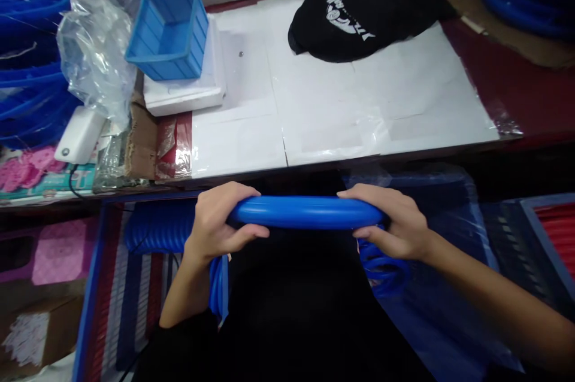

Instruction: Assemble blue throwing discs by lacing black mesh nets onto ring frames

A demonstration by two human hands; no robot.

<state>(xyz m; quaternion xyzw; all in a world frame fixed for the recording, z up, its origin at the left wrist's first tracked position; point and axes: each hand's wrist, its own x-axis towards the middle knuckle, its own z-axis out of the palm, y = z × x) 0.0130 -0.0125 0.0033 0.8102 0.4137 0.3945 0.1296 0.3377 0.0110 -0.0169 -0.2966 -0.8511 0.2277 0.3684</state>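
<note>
In front of my body I hold a smooth blue ring (pixel 309 212), seen nearly edge-on, so its full shape is hidden. My left hand (pixel 220 217) grips its left end, thumb below and fingers over the top. At the right end, my right hand (pixel 393 220) has the same kind of hold. The ring is level, just off the front edge of the worktable. Below my hands, blue coils (pixel 157 226) lie at the left, and more blue loops (pixel 384 268) hang by my right wrist.
A white-covered worktable (pixel 323 124) stretches ahead, bearing a black printed cloth bag (pixel 359 17). On its left, a small blue bin (pixel 173 32) sits on a white box (pixel 184 97). Stacked blue rings (pixel 36 88) stand far left. A blue-rimmed crate (pixel 92 292) is below.
</note>
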